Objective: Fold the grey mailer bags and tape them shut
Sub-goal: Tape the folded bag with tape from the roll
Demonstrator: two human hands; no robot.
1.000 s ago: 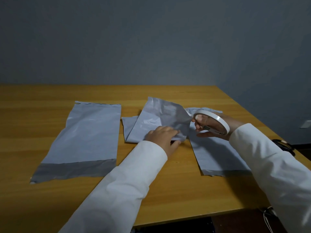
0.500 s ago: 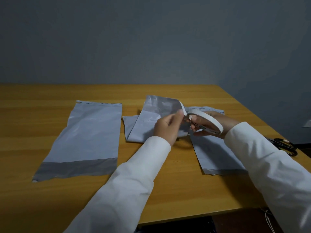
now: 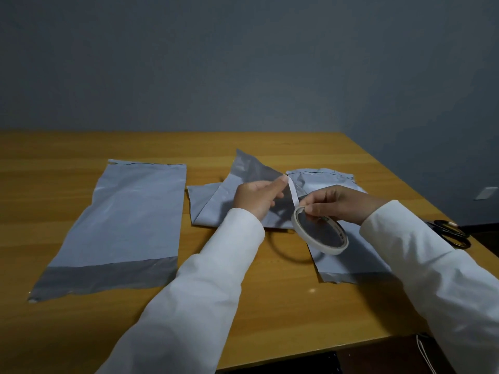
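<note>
A folded grey mailer bag (image 3: 213, 205) lies at the table's middle, its flap sticking up. My left hand (image 3: 255, 197) is raised above it and pinches the free end of a white tape strip (image 3: 293, 191). My right hand (image 3: 339, 205) grips the white tape roll (image 3: 320, 233), which hangs tilted just below the strip. A flat grey mailer bag (image 3: 121, 225) lies to the left. Under my right hand lies another grey mailer bag (image 3: 348, 263), partly hidden.
Black scissors (image 3: 449, 233) lie near the wooden table's (image 3: 270, 306) right edge, behind my right sleeve. The table's front edge runs just below my forearms. A grey wall stands behind the table.
My left hand left the folded bag, rose and took the tape's end. My right hand moved the roll down and toward me, drawing out a short strip.
</note>
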